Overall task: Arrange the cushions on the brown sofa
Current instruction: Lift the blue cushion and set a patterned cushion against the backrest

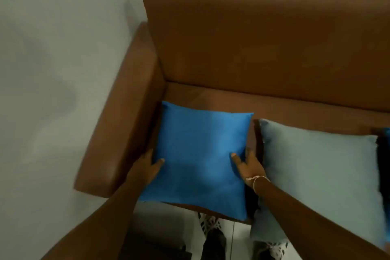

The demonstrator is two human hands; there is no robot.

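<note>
The person stands at the near edge of the sofa (pixel 263 34) and holds the blue cushion (pixel 198 158) with both hands. The cushion lies flat on the seat at the left end, just beside the armrest (pixel 118 124), and its near edge hangs a little over the front of the seat. The left hand (pixel 147 167) grips the left side of the cushion, with the thumb on top and the fingers hidden under the edge. The right hand (pixel 249 167) grips the right side in the same way, thumb on top and the other fingers curled around the edge. Both hands are closed on it, low on its sides, close to the near corners.

The backrest is on the far side of the cushion, beyond the hands. I think the next move is to tip the far edge up and push the cushion back into the corner, so it stands against the backrest. Both hands are equally near. The pale cushion (pixel 320 179) lies just to the right, flat too, almost touching the right hand.
</note>
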